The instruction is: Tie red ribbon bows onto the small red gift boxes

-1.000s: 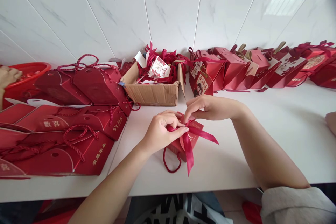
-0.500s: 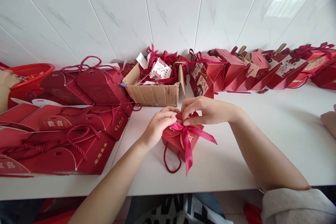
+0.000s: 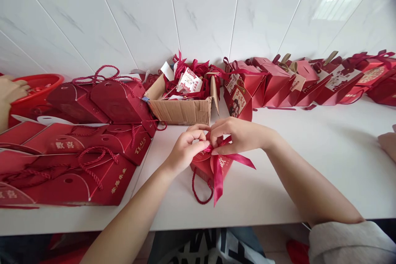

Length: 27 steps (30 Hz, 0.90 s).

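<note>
A small red gift box (image 3: 204,170) stands on the white table in front of me, a twisted cord handle (image 3: 198,199) hanging from its near side. Pink-red satin ribbon (image 3: 218,183) is tied across its top, with one tail hanging down the front and another reaching right. My left hand (image 3: 189,148) pinches the ribbon at the knot, thumb against fingers. Close against it, my right hand (image 3: 232,135) has its fingers bent and pinches the ribbon just right of the knot. Both hands partly cover the box top and the knot.
Behind the box sits a cardboard box (image 3: 182,112) of ribbons and tags. Red gift boxes (image 3: 117,103) are stacked at left, more gift boxes (image 3: 275,84) line the wall at right. Another person's hand (image 3: 14,90) is at a red basin (image 3: 52,80); part of another hand (image 3: 388,143) shows far right.
My right hand has come down and slightly left onto the knot. The front ribbon tail has shifted a little left. At far left the other person's hand has moved at the basin.
</note>
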Tool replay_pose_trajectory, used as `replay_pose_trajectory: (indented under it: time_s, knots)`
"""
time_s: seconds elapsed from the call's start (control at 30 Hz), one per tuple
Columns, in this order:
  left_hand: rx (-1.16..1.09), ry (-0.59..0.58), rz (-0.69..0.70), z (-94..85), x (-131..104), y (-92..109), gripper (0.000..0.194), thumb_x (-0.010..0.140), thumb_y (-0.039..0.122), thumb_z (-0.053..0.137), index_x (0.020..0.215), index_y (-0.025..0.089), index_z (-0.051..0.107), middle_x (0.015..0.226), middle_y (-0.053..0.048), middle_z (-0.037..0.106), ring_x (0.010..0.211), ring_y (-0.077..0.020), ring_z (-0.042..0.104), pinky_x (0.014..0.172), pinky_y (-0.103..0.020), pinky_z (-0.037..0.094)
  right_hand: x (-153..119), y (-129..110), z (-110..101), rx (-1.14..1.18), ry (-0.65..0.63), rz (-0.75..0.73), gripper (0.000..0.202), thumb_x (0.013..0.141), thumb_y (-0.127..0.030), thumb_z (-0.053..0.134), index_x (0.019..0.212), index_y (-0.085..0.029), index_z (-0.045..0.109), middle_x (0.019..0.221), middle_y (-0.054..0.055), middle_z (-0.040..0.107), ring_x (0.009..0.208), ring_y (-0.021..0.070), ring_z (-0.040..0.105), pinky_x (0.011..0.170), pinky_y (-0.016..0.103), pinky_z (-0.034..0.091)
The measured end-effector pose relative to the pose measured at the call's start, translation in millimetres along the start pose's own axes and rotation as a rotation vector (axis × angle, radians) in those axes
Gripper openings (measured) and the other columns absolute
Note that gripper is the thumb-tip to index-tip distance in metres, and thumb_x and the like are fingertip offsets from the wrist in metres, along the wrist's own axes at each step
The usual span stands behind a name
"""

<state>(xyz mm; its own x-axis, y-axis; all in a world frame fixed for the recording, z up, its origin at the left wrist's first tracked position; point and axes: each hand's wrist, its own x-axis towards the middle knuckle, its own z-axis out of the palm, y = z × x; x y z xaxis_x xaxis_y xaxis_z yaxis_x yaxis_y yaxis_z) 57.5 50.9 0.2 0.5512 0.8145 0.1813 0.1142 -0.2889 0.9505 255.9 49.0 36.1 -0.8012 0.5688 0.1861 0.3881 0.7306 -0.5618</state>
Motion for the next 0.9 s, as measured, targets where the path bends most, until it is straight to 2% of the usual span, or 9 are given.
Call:
replay_pose_trajectory:
  time_s: [0.17, 0.57, 0.7, 0.8, 0.9]
  knots:
    - [0.016, -0.025, 0.003, -1.5, -0.8, -0.7, 0.021, 0.076, 0.023, 0.054, 0.057, 0.019, 0.047, 0.1, -0.006, 0.058, 0.115, -0.0247, 0.048, 0.1, -0.036, 0.033, 2.3, 0.2, 4.2, -0.02, 0.02, 0.019, 0.019, 0.084, -0.029, 0.062, 0.071, -0.015, 0.06, 0.077, 0.002, 0.061, 0.068, 0.0118, 0.055, 0.061, 0.024, 0.038]
    - [0.128, 0.033, 0.033, -3.1, 0.2, -9.9, 0.022, 0.078, 0.025, 0.056, 0.058, 0.019, 0.048, 0.111, -0.007, 0.059, 0.118, -0.0268, 0.047, 0.104, -0.041, 0.031, 2.6, 0.4, 4.4, -0.059, -0.045, 0.013, 0.013, 0.083, -0.022, 0.06, 0.072, -0.016, 0.06, 0.075, 0.002, 0.058, 0.069, 0.0122, 0.053, 0.061, 0.024, 0.037]
    - [0.121, 0.022, 0.037, -4.4, 0.6, -9.1, 0.023, 0.078, 0.025, 0.056, 0.057, 0.018, 0.048, 0.11, -0.007, 0.06, 0.117, -0.0266, 0.048, 0.104, -0.042, 0.03, 0.5, 0.4, -0.1, -0.012, -0.03, 0.05, 0.019, 0.085, -0.032, 0.06, 0.077, -0.015, 0.062, 0.08, 0.003, 0.06, 0.07, 0.0118, 0.053, 0.063, 0.024, 0.039]
    - [0.139, 0.028, 0.032, -4.8, 0.5, -5.9, 0.027, 0.08, 0.028, 0.055, 0.056, 0.018, 0.05, 0.111, -0.006, 0.062, 0.118, -0.0271, 0.048, 0.105, -0.043, 0.029, -6.4, 1.2, -10.3, 0.013, 0.005, 0.196, 0.031, 0.089, -0.045, 0.053, 0.084, -0.015, 0.062, 0.075, 0.001, 0.058, 0.065, 0.011, 0.05, 0.058, 0.024, 0.037]
    - [0.151, 0.034, 0.019, -4.5, 0.5, -2.6, 0.035, 0.084, 0.035, 0.051, 0.054, 0.018, 0.054, 0.111, -0.006, 0.064, 0.117, -0.0276, 0.049, 0.105, -0.043, 0.028, -15.4, 4.4, -21.1, 0.002, -0.035, 0.421, 0.044, 0.088, -0.056, 0.046, 0.076, -0.016, 0.057, 0.064, -0.001, 0.051, 0.056, 0.0099, 0.042, 0.05, 0.023, 0.031]
